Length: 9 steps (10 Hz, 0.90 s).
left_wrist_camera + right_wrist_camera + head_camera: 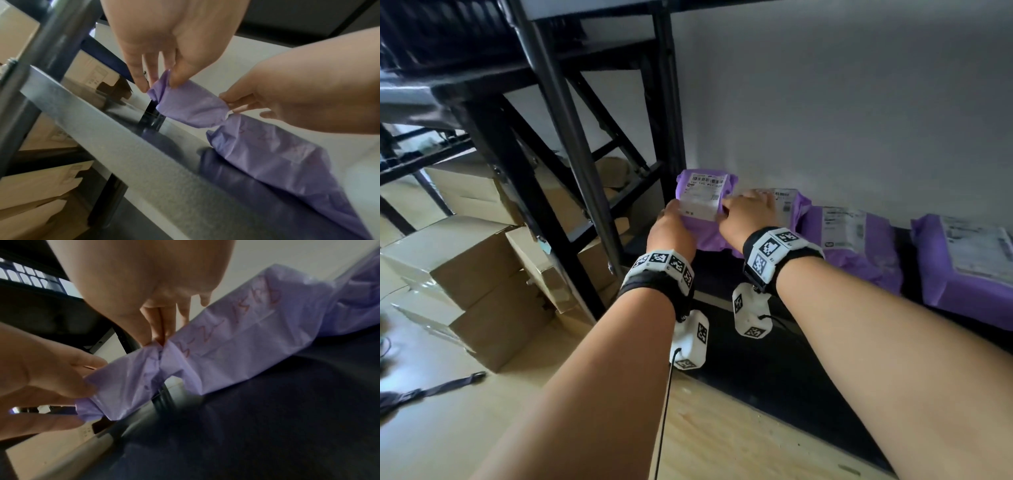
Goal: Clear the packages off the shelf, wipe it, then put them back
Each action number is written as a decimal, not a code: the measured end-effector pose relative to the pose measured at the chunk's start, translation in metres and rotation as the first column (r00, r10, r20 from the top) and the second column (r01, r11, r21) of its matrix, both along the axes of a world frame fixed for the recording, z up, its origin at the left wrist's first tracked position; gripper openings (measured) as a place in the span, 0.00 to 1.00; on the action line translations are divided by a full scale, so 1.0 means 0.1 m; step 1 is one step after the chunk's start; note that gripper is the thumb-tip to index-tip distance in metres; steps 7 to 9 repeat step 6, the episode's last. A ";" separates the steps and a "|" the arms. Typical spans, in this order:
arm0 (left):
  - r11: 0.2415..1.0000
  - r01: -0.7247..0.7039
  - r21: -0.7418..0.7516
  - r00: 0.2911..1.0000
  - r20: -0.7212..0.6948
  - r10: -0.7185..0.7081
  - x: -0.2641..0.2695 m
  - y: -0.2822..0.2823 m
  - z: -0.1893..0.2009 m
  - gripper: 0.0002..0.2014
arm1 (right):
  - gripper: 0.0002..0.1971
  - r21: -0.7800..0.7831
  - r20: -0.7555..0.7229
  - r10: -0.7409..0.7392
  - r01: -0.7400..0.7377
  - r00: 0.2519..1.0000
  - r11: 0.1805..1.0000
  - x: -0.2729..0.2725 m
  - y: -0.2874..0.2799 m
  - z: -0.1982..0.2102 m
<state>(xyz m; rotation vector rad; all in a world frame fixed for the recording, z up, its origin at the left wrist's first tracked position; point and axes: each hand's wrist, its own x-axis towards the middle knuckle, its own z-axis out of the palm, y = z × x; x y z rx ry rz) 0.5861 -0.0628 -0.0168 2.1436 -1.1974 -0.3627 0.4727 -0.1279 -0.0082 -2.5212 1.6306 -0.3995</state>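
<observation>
A purple mailer package (705, 198) with a white barcode label is at the left end of the dark shelf (756, 342), by the wall. My left hand (671, 222) pinches its left end and my right hand (743, 212) pinches its right end. In the left wrist view the left hand (162, 81) has thumb and fingers closed on the crumpled plastic of the package (191, 107), which looks raised slightly off the shelf. In the right wrist view the right hand (158, 337) grips the other end of the package (127, 382).
Three more purple packages lie along the shelf to the right: the second package (787, 205), the third package (849, 236) and the fourth package (969, 260). A black rack frame (571, 137) stands at the left. Stacked cardboard boxes (465, 274) are on the floor beyond it.
</observation>
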 end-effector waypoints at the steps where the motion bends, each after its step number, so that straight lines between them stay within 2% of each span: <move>1: 0.983 0.034 0.182 0.998 0.052 -0.044 0.08 -0.10 -0.03 0.30 | 0.23 0.103 -0.120 -0.017 0.029 0.993 0.994 0.03 -0.01 0.01; 2: 0.938 0.074 0.338 0.989 0.096 -0.113 0.12 -0.12 0.02 0.25 | 0.24 0.119 -0.190 -0.041 0.064 0.981 0.991 0.06 0.00 0.03; 3: 0.956 0.032 0.290 0.992 0.110 -0.067 0.07 -0.07 -0.01 0.33 | 0.22 0.038 -0.136 -0.062 0.068 0.989 0.997 0.02 0.05 0.02; 4: 0.971 -0.008 0.237 0.995 0.098 -0.016 -0.01 0.06 0.02 0.37 | 0.22 0.016 -0.060 -0.057 0.058 0.997 0.998 -0.04 0.14 0.05; 6: 0.982 -0.008 0.191 0.985 0.169 -0.025 -0.14 0.25 0.13 0.34 | 0.22 -0.052 0.074 0.015 -0.011 0.997 0.999 -0.24 0.37 0.14; 9: 0.982 -0.008 0.191 0.985 0.169 -0.025 -0.14 0.25 0.13 0.34 | 0.22 -0.052 0.074 0.015 -0.011 0.997 0.999 -0.24 0.37 0.14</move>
